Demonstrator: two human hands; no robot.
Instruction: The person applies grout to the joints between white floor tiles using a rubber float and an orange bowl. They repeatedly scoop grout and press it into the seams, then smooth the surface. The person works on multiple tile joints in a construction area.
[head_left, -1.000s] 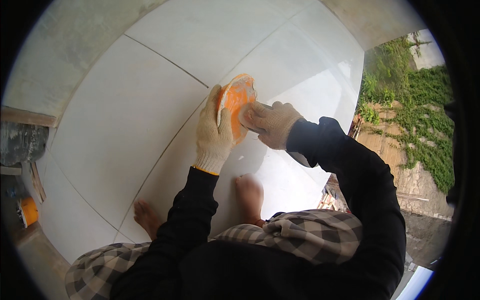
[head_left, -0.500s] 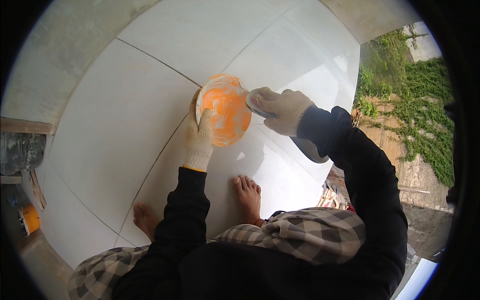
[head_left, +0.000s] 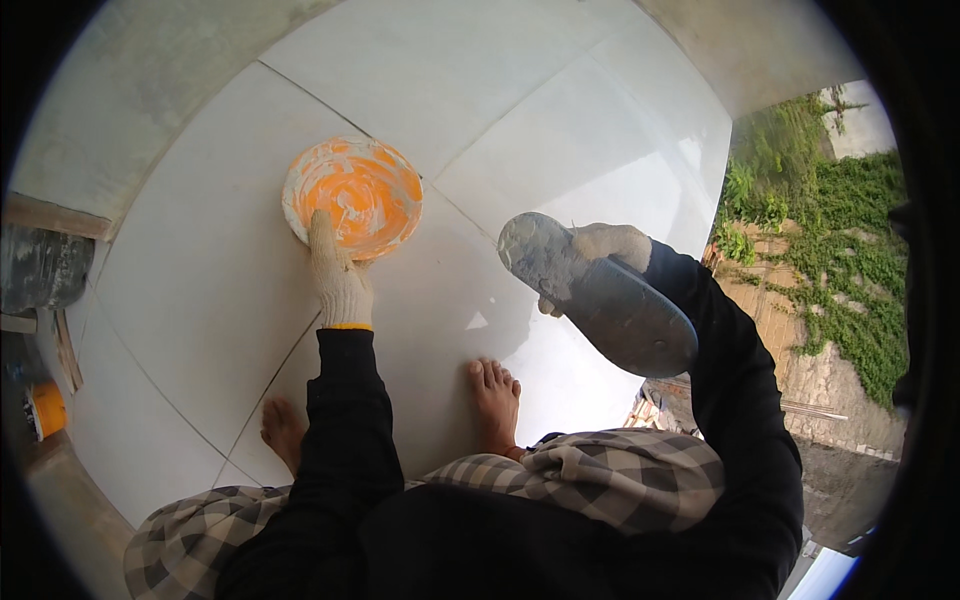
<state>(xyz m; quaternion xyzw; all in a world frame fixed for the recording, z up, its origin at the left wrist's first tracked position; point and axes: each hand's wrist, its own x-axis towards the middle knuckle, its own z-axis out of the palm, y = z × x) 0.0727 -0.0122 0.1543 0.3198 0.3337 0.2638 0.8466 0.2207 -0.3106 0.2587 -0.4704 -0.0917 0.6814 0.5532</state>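
The pale tiled floor (head_left: 220, 200) is seen below. A long, dark, sole-shaped piece (head_left: 615, 305) is clasped by the right hand (head_left: 613, 242), partly hiding it. An orange dish (head_left: 365, 195), smeared white, is gripped at its near rim by the left hand (head_left: 338, 272), extending ahead of it.

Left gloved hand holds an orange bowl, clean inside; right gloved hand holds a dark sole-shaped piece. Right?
The orange bowl isn't clean inside: the head view shows whitish smears across it. The rest stands: left gloved hand holds it, right gloved hand holds the dark sole-shaped piece.
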